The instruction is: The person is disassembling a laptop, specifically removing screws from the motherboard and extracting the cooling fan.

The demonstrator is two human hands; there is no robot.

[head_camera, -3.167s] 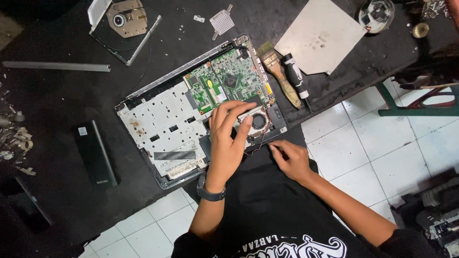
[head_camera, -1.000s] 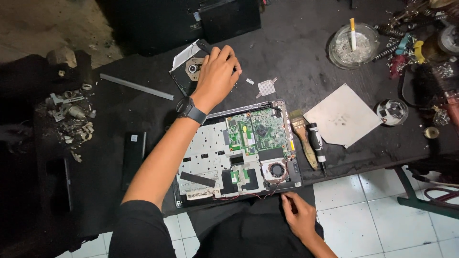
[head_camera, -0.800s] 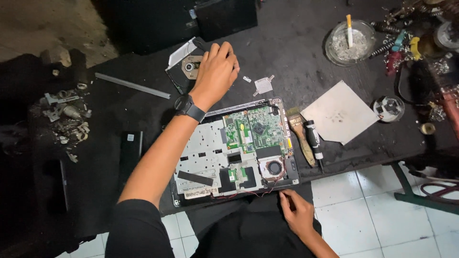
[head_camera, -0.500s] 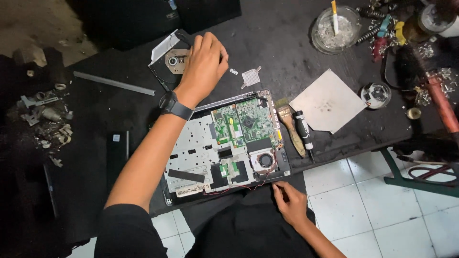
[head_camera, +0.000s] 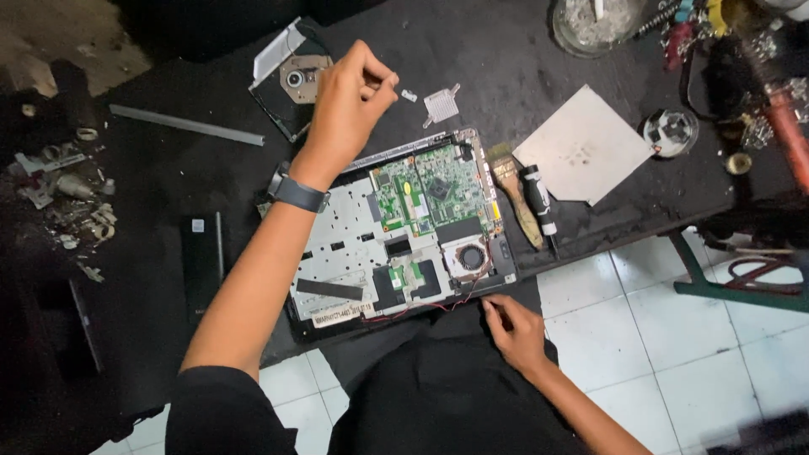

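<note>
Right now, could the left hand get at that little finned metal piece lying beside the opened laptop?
Probably yes. The left hand hovers close to the finned metal piece, with only bare dark tabletop and a tiny white bit between them.

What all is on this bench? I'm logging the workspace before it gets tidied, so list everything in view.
opened laptop base: one, silver frame with green board and a small fan, centre of the black table
optical drive: one, silver and black, above the laptop
small heatsink: one, silver, right of the left hand
metal strip: one, grey, upper left
brush: one, wooden handle, right of the laptop
screwdriver: one, black and white, beside the brush
paper sheet: one, white, right side
glass dish: one, clear, top edge
left hand: fingers pinched, over the optical drive
right hand: at the laptop's near edge
</note>
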